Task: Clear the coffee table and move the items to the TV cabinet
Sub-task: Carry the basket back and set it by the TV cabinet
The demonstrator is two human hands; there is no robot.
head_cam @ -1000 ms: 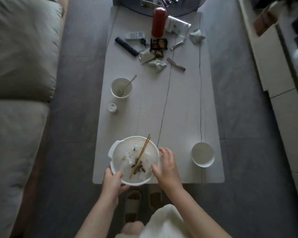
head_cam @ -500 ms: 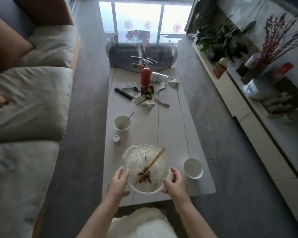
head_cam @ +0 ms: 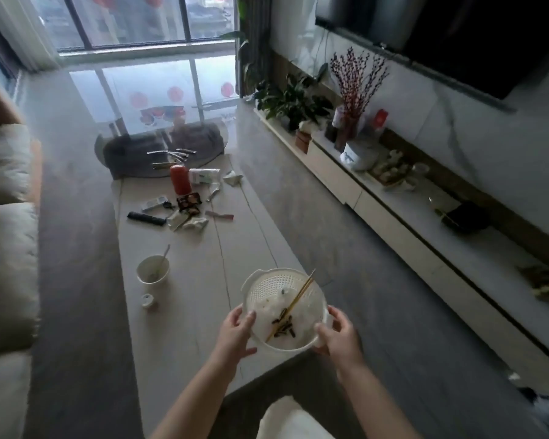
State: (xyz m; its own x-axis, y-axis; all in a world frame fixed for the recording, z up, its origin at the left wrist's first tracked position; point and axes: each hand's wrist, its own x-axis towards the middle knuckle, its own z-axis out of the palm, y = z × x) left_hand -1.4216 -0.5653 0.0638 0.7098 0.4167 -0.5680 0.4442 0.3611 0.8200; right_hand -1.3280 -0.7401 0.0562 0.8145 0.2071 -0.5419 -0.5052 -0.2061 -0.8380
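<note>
- A white colander (head_cam: 278, 288) is held above the near right corner of the bench (head_cam: 203, 280), gripped at its rim by the left hand (head_cam: 235, 332) and the right hand (head_cam: 339, 335), fingers curled on opposite sides.
- Chopsticks (head_cam: 295, 301) and dark scraps (head_cam: 284, 326) are seen inside it.
- Farther left, a white cup (head_cam: 152, 270) with a spoon (head_cam: 163, 261) is stood on the bench, a small cap (head_cam: 147, 301) just beside it.
- At the far end, a red bottle (head_cam: 180, 183) is stood among remotes and wrappers.
- The TV cabinet (head_cam: 393, 217) is seen to the right.
</note>
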